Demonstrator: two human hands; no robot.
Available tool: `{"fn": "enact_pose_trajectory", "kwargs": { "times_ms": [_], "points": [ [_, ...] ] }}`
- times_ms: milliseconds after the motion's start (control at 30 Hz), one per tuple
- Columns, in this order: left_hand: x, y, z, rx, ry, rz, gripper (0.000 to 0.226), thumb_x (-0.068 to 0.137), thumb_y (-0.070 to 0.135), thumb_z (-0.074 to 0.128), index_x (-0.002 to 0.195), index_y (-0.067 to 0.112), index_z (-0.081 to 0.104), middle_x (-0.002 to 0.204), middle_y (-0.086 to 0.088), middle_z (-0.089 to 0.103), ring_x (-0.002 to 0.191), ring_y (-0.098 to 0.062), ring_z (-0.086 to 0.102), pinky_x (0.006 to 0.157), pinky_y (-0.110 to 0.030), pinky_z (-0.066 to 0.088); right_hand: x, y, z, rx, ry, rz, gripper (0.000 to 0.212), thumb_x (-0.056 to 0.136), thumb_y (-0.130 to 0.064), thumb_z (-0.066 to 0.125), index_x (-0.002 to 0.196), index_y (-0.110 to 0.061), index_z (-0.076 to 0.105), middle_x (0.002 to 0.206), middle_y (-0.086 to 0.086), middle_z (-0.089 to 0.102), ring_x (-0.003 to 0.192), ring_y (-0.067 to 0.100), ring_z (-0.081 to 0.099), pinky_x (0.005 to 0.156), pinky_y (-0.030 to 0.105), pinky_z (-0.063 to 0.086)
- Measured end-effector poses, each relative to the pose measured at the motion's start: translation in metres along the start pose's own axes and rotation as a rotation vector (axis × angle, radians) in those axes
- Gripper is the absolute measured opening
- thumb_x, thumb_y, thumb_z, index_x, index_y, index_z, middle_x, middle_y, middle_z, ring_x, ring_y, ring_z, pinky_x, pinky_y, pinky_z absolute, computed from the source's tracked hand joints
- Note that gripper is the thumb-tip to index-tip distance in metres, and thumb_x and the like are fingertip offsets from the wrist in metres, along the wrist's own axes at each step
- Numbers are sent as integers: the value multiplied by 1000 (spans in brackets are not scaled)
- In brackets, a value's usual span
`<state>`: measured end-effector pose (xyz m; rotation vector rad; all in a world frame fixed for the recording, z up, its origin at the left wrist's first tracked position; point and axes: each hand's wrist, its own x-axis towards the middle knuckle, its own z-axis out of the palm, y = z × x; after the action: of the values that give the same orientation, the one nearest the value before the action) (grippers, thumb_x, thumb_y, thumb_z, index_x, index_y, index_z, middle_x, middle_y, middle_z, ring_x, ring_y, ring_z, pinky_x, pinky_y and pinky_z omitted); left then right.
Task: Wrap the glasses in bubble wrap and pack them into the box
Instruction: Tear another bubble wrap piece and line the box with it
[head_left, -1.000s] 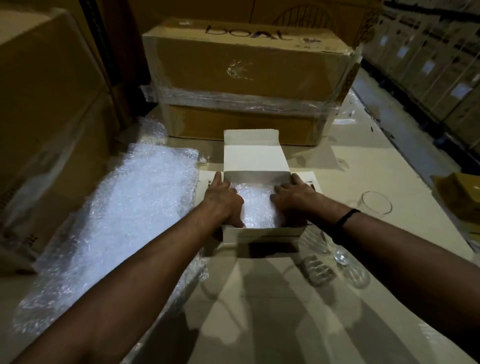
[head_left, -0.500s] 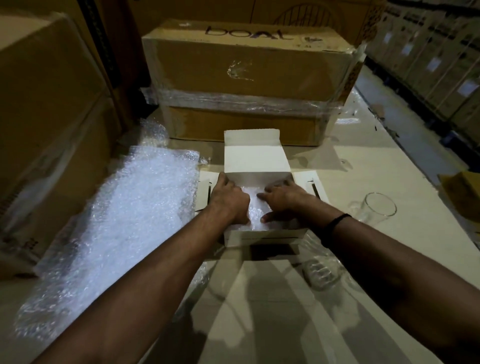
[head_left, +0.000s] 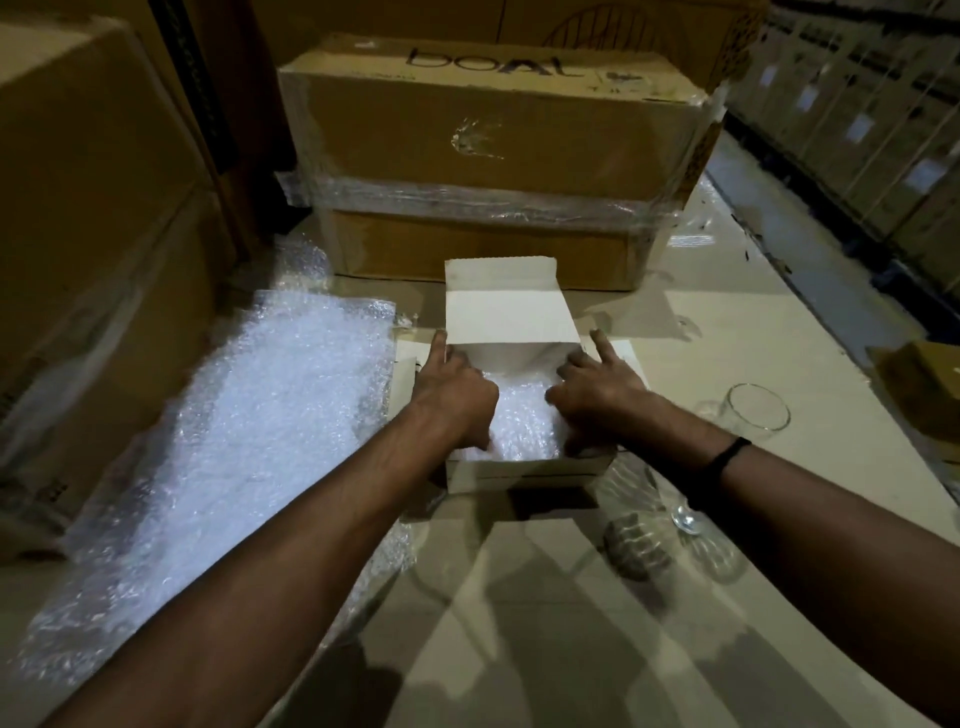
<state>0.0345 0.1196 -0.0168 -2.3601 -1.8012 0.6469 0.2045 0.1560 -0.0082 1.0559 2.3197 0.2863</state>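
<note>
Seemingly bubble wrap (head_left: 522, 418) under curled fingers (head_left: 567, 364)

— What is seen at the top of the frame?
— Two brown cardboard cartons (head_left: 493, 130), stacked and bound in clear stretch film (head_left: 467, 200), are set at upper centre. Larger brown cartons (head_left: 93, 208) are piled along the left edge.
— And to the right?
— A grey aisle floor (head_left: 810, 260) is shown, lined at upper right by rows of white-labelled cartons (head_left: 883, 130). A pale flat cardboard surface (head_left: 737, 332) is spread below. The scene is dimly lit.

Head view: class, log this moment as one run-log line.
box: open | left hand, right hand: on bubble wrap inside box | glass: unwrapped, right of box
</note>
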Motion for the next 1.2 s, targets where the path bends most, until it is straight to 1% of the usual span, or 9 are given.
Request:
{"fn": "enact_pose_trajectory", "kwargs": {
  "times_ms": [100, 267, 467, 633, 767, 833, 933, 1000, 1200],
  "points": [
    [-5, 2, -2, -117, -57, 129, 35, 88, 50, 62, 121, 38, 65, 135, 3, 58, 137, -25, 36, 114, -58, 2, 0, -3, -2, 62, -45, -184, 46, 89, -37, 64, 132, -41, 52, 144, -1, 48, 138, 24, 36, 116, 54, 10],
    [-2, 4, 5, -188, -237, 194, 31, 97, 30, 51, 121, 43, 64, 132, 11, 61, 135, -20, 41, 114, -59, -8, 11, -3, -2, 151, -204, -207, 42, 94, -33, 58, 134, -46, 51, 147, -6, 45, 139, 23, 33, 117, 55, 4],
    [0, -2, -1, -31, -134, 102, 40, 84, 55, 65, 119, 37, 66, 132, 3, 60, 135, -24, 38, 112, -56, 4, 22, 7, -2, 39, 4, -69, 78, 69, -68, 69, 136, -32, 49, 137, 0, 52, 128, 24, 44, 107, 45, 28],
    [11, 4, 13, 90, -183, -9, 57, 81, 42, 68, 135, 34, 52, 153, -17, 35, 147, -39, 12, 113, -62, -7, 33, -9, 15, -50, -19, 8, 69, 79, -54, 66, 133, -14, 48, 136, 18, 54, 134, 35, 42, 112, 68, 3],
    [9, 2, 5, 28, -73, -17, 61, 79, 49, 70, 133, 30, 51, 145, -13, 47, 142, -37, 27, 113, -62, -1, 25, -1, 4, 14, 2, 39, 65, 71, -58, 72, 123, -23, 57, 129, 7, 59, 131, 31, 43, 112, 64, 3],
    [4, -2, 3, 29, -24, -14, 50, 79, 51, 71, 121, 26, 60, 138, -9, 54, 139, -34, 31, 113, -63, 1, 13, 4, -1, -22, 2, 31, 58, 72, -56, 73, 118, -25, 60, 128, 5, 60, 132, 31, 41, 111, 65, 4],
    [-3, 1, 7, 83, -104, -25, 27, 86, 32, 66, 111, 20, 65, 137, -10, 56, 143, -32, 27, 115, -63, -3, 4, -1, 7, -66, -54, 38, 30, 88, -30, 61, 116, -18, 63, 133, 7, 58, 140, 32, 30, 111, 67, -6],
    [-5, 5, 8, 66, -127, -40, 23, 87, 23, 62, 110, 18, 66, 140, -12, 53, 144, -32, 26, 115, -63, -4, 5, -6, 16, -33, -93, 81, 27, 92, -22, 51, 115, -18, 63, 135, 8, 57, 142, 32, 27, 110, 66, -11],
    [-27, -4, 5, -205, 110, -45, 31, 92, 48, 56, 104, 24, 71, 126, -2, 65, 134, -21, 42, 115, -56, 1, -19, -5, 0, 228, 24, 142, 36, 96, -47, 48, 121, -26, 63, 138, 1, 53, 138, 23, 35, 115, 59, -1]
  ]
}}
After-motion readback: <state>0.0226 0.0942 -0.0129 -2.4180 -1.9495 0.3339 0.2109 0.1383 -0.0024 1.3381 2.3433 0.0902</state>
